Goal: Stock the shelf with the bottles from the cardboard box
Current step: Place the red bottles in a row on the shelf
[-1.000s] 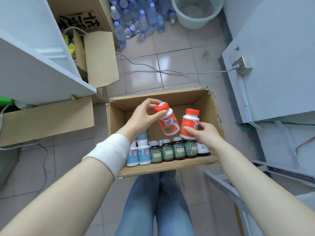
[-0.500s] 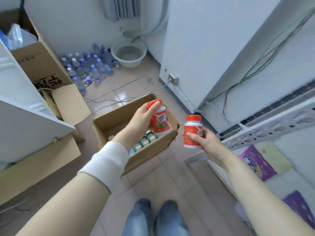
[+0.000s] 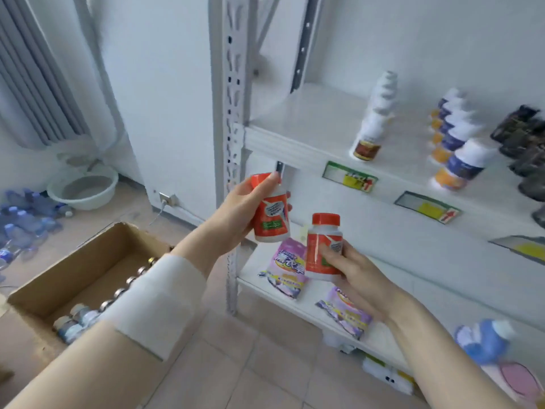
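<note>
White walls [image 3: 165, 84] are catching soft, even light. Beige floor tiles [image 3: 236, 364] are spreading underfoot. A grey ribbed panel [image 3: 32, 84] is hanging at left, a basin [image 3: 82, 187] is sitting below it, and a socket [image 3: 166, 198] is sitting low on the wall.

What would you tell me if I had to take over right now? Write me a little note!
Left hand grips one orange-capped bottle, tilted, by the shelf post.
Right hand grips a second orange-capped bottle, upright, lower down.
Neither stands on the shelf yet.
The cardboard box on the floor holds more bottles.
To do: shelve these two, then the rest.
</note>
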The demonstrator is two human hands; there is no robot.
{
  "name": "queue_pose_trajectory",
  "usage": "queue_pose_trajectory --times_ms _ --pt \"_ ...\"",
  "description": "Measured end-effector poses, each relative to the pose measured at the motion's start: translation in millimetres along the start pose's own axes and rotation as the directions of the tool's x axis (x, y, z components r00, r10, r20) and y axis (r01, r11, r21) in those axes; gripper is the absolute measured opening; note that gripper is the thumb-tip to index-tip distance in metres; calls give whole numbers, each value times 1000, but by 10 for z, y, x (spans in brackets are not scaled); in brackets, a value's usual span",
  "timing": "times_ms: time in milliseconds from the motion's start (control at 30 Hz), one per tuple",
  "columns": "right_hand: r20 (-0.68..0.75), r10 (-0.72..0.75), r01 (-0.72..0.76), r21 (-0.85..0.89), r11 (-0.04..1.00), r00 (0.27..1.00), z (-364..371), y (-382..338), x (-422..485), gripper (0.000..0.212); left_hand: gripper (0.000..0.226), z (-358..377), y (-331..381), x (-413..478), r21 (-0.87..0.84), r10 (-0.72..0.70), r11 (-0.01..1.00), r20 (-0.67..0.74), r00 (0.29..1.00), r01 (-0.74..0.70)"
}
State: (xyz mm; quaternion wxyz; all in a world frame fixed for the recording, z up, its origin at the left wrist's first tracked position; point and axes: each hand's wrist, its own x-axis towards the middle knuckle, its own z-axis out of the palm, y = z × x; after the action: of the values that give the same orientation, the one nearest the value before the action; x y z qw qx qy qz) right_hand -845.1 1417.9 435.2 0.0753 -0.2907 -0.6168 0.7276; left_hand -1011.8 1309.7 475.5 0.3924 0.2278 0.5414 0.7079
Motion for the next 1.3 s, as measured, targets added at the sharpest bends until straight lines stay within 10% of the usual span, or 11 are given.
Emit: queue_pose_trajectory --times_ms 167,667,833,1300 --pt "-98 -75 84 94 992 992 -1031 -184 -1122 48 14 1496 34 -157 117 48 990 213 976 -75" --pt "-517 -380 324 -199 925 767 -3410 -1381 -2452 62 32 4571 330 604 396 95 842 562 821 -368" --pt "-597 -398 220 -351 910 696 -4054 -1782 -2116 67 46 5203 238 1308 516 93 710 605 791 -479" --pt "-541 -174 -157 -510 846 823 -4769 -1643 -1004 71 25 5700 -292 2482 768 -169 257 633 755 -587"
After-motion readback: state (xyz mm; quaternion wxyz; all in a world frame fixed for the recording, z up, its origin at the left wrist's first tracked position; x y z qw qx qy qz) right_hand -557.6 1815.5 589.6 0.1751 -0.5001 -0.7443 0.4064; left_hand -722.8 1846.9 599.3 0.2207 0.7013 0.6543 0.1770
